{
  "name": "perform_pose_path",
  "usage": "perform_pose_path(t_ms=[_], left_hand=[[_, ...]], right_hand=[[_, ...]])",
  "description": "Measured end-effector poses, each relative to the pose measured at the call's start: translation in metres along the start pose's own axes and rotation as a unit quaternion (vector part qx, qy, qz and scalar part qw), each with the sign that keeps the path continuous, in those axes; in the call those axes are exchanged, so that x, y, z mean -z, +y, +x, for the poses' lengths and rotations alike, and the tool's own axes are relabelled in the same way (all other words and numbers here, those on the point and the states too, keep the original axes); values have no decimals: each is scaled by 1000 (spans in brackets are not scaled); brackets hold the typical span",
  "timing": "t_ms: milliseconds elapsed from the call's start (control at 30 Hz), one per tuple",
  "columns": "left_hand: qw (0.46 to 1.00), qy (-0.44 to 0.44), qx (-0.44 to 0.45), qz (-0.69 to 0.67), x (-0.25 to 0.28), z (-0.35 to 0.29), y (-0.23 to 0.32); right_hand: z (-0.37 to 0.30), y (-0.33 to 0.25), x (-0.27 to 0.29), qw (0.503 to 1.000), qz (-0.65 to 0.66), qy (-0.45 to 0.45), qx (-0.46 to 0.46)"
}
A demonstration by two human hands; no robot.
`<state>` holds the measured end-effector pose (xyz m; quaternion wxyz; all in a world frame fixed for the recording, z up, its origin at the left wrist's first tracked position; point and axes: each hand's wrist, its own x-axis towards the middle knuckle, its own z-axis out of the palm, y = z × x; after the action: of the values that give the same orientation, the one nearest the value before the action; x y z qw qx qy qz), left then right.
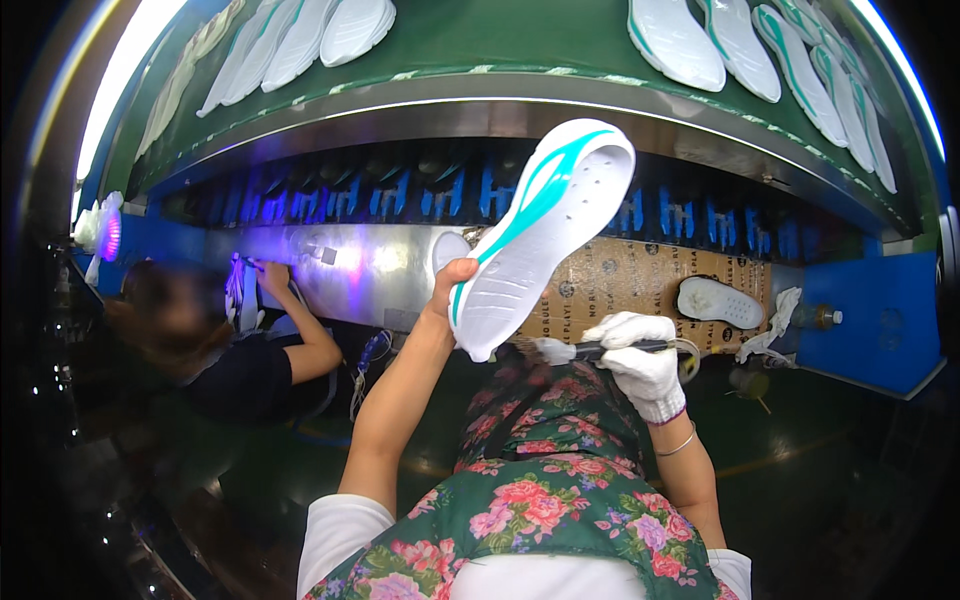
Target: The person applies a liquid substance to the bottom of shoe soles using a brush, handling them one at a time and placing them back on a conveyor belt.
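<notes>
My bare left hand (pixel 448 295) grips a white and turquoise shoe sole (pixel 545 225) near one end, holding it raised and tilted above the bench. Small holes dot the hollow at its upper end. In a white knit glove, my right hand (pixel 640 360) is closed around the dark handle of a brush (pixel 555 351). Its pale bristle end points left, just below the lower end of the sole and seemingly apart from it. To the right of that hand, another sole (pixel 718 303) lies on the cardboard, with something pale inside its near end.
Ahead runs a green conveyor belt (pixel 480 45) with several soles at its left and right. Cardboard (pixel 590 290) covers part of the metal bench (pixel 385 265). A bottle (pixel 818 317) and white rag (pixel 772 328) sit at right. At left, a co-worker's hand (pixel 272 277) is near purple light.
</notes>
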<state>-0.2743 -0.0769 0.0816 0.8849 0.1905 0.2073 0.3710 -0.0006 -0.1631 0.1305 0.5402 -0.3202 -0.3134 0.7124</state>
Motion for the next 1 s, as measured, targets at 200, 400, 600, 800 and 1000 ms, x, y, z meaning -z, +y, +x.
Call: perform_pose_path(t_ms=[200, 400, 600, 800, 1000], left_hand=[[999, -32, 1, -16, -23, -4, 7], [999, -39, -12, 8, -31, -7, 3], [999, -32, 12, 10, -14, -11, -6], [999, 6, 29, 20, -25, -13, -15], [999, -9, 43, -25, -50, -21, -5]], right_hand=[[-8, 11, 25, 991, 122, 50, -4], [-20, 23, 45, 971, 232, 52, 24], [-11, 6, 47, 956, 284, 11, 73], [12, -22, 26, 934, 338, -28, 109], [-2, -18, 46, 940, 327, 54, 81]])
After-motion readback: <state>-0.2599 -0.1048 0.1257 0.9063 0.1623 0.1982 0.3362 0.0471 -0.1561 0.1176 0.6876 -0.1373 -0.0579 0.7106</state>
